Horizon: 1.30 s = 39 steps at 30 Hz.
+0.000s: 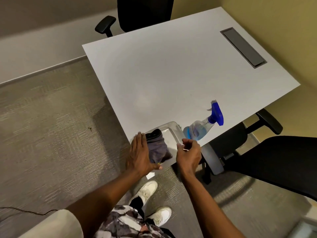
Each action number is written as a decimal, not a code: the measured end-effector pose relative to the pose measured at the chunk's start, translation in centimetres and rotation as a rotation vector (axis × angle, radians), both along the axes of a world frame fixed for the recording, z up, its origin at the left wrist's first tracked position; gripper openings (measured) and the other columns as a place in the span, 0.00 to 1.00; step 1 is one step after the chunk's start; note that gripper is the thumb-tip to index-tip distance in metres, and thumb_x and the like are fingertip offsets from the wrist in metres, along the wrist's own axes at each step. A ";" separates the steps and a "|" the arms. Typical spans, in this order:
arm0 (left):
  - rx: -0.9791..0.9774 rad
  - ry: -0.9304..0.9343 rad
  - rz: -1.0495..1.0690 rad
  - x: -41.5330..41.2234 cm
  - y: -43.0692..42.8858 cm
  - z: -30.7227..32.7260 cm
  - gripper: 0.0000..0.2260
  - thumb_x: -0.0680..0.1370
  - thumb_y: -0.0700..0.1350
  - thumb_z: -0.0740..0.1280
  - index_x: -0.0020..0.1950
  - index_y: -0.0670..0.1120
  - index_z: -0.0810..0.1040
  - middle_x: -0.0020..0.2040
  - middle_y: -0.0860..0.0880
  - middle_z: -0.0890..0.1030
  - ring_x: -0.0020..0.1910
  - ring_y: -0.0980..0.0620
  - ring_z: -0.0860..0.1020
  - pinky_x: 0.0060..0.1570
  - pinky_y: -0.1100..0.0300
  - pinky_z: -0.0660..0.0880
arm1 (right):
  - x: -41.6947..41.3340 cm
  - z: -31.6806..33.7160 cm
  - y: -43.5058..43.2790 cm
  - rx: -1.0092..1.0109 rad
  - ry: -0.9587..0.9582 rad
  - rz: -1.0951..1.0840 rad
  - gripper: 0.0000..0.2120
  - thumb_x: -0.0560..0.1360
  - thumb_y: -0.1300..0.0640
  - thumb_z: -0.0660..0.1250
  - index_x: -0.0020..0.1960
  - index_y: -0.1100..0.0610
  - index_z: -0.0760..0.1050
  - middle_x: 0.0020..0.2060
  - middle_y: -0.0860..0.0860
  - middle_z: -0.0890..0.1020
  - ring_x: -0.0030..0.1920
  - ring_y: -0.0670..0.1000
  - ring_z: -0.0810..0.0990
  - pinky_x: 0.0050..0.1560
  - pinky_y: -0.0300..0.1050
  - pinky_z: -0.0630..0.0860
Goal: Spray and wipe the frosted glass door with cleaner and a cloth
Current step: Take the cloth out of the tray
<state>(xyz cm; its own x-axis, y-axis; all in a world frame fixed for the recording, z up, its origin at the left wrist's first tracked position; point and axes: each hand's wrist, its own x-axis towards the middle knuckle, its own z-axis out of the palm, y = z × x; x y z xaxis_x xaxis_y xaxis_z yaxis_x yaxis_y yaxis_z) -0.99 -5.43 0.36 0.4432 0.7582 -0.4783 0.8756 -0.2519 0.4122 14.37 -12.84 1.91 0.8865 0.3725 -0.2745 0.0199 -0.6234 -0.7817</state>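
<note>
A clear plastic tray (173, 134) sits at the near corner of the white table (171, 74), and a crumpled grey-purple cloth (158, 148) lies inside it. Just right of the tray, a clear spray bottle (200, 128) with blue liquid and a blue trigger head lies on its side near the table's edge. My left hand (139, 152) is flat with its fingers stretched out against the tray's left side, the thumb at the tray's front edge. My right hand (188, 154) has its fingers curled on the tray's right rim. No frosted glass door is in view.
A black office chair (274, 162) stands close at the right, its armrest (269, 121) tucked by the table's edge. Another black chair (144, 12) stands at the far side. A grey cable hatch (243, 47) is set into the tabletop. A thin cable (25, 211) crosses the carpet at lower left.
</note>
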 end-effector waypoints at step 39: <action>-0.003 0.121 -0.070 0.3 0.8 0.5 0.76 0.65 0.76 0.80 0.90 0.40 0.35 0.93 0.39 0.41 0.93 0.39 0.42 0.91 0.46 0.49 | 2.8 5.0 0.4 0.126 -0.014 0.286 0.09 0.78 0.57 0.80 0.53 0.47 0.82 0.51 0.47 0.86 0.53 0.47 0.83 0.51 0.33 0.76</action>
<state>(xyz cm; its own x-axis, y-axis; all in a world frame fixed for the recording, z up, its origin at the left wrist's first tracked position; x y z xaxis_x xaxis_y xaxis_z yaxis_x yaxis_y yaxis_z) -0.70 -4.67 0.89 0.4338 0.7258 -0.5338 0.8993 -0.3131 0.3052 17.18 -12.40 6.94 0.7442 0.6377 -0.1985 0.1921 -0.4889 -0.8509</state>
